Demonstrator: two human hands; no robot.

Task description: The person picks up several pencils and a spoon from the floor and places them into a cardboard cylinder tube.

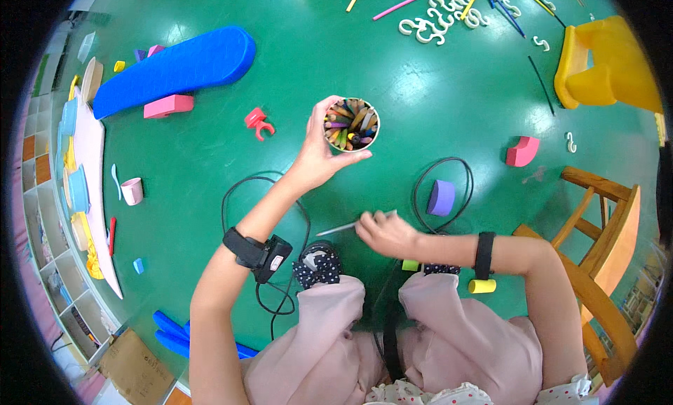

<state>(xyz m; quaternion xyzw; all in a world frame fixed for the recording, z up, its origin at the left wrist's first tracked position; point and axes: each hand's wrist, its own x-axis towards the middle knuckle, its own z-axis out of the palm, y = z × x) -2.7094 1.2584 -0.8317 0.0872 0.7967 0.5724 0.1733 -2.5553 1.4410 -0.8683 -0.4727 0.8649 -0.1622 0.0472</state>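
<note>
In front of me, my left hand (324, 142) is wrapped round a round cup (376, 140) packed with coloured pencils (350, 125). The cup is seen from above, so its side is mostly hidden. Closer to my knees, my right hand (387, 233) is closed on a pale, thin pencil (336, 229), whose tip points left. This hand is slightly blurred, low over the green floor. A purple block (441, 197) lies just to its right, inside a loop of black cable (471, 188).
A blue board (175, 69) and a red clip-like piece (259, 123) lie to the left. White hooks (434, 23) and coloured sticks are scattered at the far side. On the right are a yellow plastic chair (617, 69), a wooden chair (596, 181) and a red curved block (522, 151).
</note>
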